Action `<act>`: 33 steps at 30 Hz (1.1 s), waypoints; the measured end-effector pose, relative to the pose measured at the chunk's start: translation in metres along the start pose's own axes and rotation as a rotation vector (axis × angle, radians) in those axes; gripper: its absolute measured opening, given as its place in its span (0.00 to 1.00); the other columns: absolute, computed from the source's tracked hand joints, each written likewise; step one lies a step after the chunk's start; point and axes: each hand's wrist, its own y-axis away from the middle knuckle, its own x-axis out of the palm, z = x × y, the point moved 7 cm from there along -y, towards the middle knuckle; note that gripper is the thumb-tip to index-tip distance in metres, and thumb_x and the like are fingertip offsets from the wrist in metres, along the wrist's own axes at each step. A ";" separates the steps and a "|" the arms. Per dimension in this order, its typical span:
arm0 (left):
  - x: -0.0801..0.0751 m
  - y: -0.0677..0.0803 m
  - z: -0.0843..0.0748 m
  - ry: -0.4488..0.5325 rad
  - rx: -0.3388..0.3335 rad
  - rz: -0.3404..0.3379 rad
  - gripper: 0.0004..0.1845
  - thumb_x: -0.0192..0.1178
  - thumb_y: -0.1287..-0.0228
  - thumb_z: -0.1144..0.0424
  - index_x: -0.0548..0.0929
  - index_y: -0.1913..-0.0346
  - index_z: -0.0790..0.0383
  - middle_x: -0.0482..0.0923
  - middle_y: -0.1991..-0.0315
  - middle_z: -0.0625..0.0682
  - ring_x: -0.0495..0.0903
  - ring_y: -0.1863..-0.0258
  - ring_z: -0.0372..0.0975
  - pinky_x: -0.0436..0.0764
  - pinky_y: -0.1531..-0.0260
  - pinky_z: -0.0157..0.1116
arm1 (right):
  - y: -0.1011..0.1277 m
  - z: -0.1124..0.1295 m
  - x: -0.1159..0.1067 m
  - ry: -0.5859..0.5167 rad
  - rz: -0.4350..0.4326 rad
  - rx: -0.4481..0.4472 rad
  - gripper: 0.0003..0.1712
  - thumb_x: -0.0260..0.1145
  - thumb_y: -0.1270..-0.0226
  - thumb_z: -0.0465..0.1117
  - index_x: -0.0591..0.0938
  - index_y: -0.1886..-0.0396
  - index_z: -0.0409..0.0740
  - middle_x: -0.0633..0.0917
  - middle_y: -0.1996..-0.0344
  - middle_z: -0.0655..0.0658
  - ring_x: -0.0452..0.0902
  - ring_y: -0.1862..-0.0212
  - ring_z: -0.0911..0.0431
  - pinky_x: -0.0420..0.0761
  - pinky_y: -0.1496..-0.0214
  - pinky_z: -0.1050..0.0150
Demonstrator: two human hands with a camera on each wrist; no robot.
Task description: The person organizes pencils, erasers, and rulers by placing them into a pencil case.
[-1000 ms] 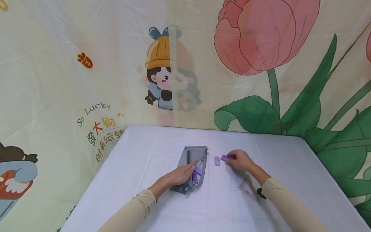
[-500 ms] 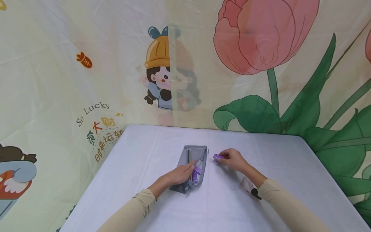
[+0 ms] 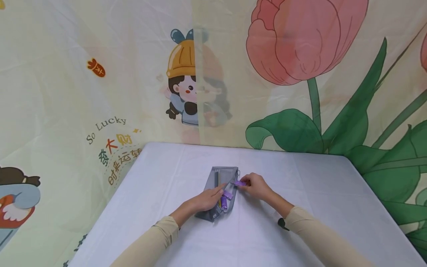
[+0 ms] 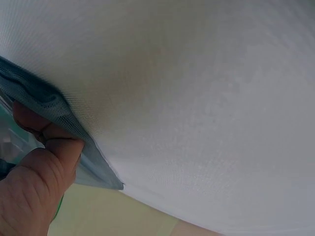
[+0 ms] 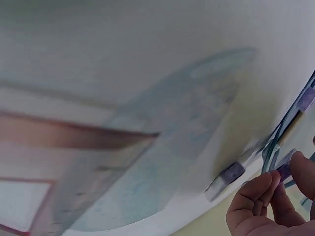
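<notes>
A small purple rectangular eraser-like block (image 3: 240, 183) sits pinched in the right hand (image 3: 255, 187) at the open mouth of the grey mesh zip pouch (image 3: 220, 193). It looks light, firm and easy to pinch by its short ends. The pouch is soft and floppy; the left hand (image 3: 207, 200) presses on it with straight fingers, thumb gripping its edge, mid-counter (image 3: 166, 178). Pens and purple items show inside.
</notes>
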 end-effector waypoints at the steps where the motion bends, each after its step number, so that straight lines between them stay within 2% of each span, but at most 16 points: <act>1: 0.000 0.000 0.000 0.001 0.000 0.001 0.28 0.32 0.19 0.48 0.56 0.22 0.47 0.62 0.26 0.61 0.63 0.28 0.58 0.60 0.29 0.57 | -0.001 0.003 0.001 0.005 -0.003 -0.008 0.10 0.74 0.42 0.35 0.88 0.60 0.37 0.81 0.71 0.47 0.73 0.67 0.58 0.76 0.64 0.66; 8: -0.002 0.001 -0.001 0.006 0.019 -0.003 0.28 0.32 0.19 0.49 0.56 0.22 0.48 0.63 0.26 0.61 0.64 0.28 0.57 0.61 0.29 0.56 | -0.006 0.022 0.010 0.033 -0.012 -0.070 0.11 0.74 0.41 0.34 0.88 0.59 0.35 0.81 0.72 0.46 0.72 0.68 0.58 0.76 0.65 0.67; 16: 0.000 0.001 -0.001 0.023 0.019 0.004 0.27 0.33 0.19 0.49 0.53 0.21 0.42 0.63 0.27 0.62 0.68 0.30 0.57 0.64 0.31 0.57 | -0.010 0.031 0.028 0.049 0.017 -0.048 0.09 0.74 0.43 0.33 0.87 0.61 0.37 0.84 0.70 0.46 0.77 0.68 0.58 0.81 0.64 0.66; 23: 0.001 0.001 0.000 0.044 0.009 0.013 0.27 0.32 0.19 0.48 0.54 0.21 0.44 0.61 0.25 0.60 0.64 0.28 0.55 0.61 0.29 0.55 | -0.011 0.034 0.035 0.055 0.002 -0.042 0.09 0.74 0.45 0.33 0.87 0.64 0.36 0.88 0.69 0.43 0.82 0.68 0.56 0.84 0.63 0.64; 33: -0.001 0.001 -0.001 0.028 0.012 0.019 0.28 0.32 0.19 0.49 0.54 0.21 0.47 0.60 0.25 0.59 0.62 0.27 0.55 0.60 0.28 0.54 | -0.009 0.038 0.035 0.038 -0.010 -0.064 0.06 0.70 0.41 0.31 0.86 0.63 0.38 0.87 0.68 0.44 0.80 0.67 0.57 0.83 0.62 0.62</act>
